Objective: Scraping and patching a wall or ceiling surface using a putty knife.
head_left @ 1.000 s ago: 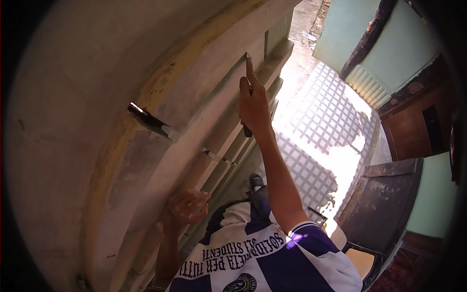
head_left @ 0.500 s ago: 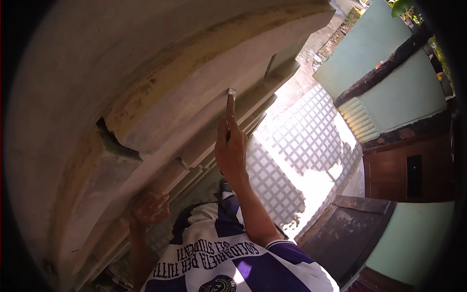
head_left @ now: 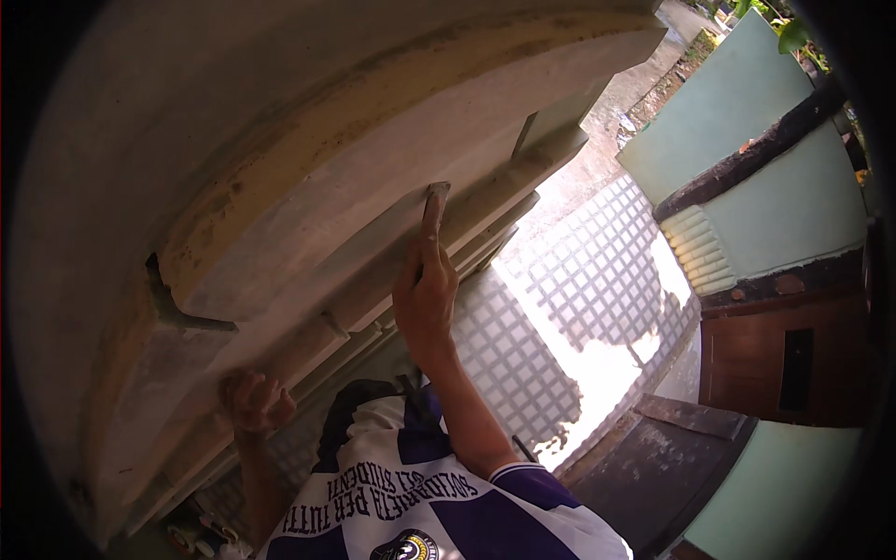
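Note:
In my right hand [head_left: 427, 303] is a narrow, flat-ended hand tool [head_left: 434, 207] with a pale tip; its exact kind is hard to make out. The fingers close around it, and the tip meets a recessed band of the moulded wall [head_left: 308, 219]. My left hand [head_left: 257, 401] is lower down, next to a ledge of the same wall. Its fingers are loosely bent and apart, and nothing shows in them. A dark, curved gap [head_left: 182, 308] cuts through the wall's yellowish edge strip [head_left: 252, 173].
Stepped ledges [head_left: 504, 201] run along the wall. Below lies a floor of pale square tiles [head_left: 597, 252], partly in bright sun. To the right are a pale green wall [head_left: 784, 177] with a dark beam [head_left: 756, 145], a brown wooden door [head_left: 747, 364] and a dark weathered panel [head_left: 653, 467].
My right hand and the tool have shifted slightly down and left along the wall. My left hand also appears further left. The whole view has shifted a little.

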Tool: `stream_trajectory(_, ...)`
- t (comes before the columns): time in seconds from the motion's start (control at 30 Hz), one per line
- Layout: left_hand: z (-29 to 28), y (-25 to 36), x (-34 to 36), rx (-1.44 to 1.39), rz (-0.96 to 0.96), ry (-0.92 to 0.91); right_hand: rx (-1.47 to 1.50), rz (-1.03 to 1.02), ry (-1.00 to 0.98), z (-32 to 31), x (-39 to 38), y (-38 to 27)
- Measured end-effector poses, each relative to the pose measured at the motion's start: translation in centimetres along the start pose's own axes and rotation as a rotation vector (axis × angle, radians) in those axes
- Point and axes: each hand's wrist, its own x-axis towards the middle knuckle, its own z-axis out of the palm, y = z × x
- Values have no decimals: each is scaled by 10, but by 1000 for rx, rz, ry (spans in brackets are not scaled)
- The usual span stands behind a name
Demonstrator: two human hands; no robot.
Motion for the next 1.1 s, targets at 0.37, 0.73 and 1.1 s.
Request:
stream_trajectory(0.37,-3,3,8,136,-36,89,99,70,50,-2,-1,-20)
stream_trajectory(0.73,-9,0,-5,266,-154,101,41,51,5,-16,-1,-26)
stream_trajectory(1.1,1,2,6,286,-178,152,7,41,-25,-20,12,-33)
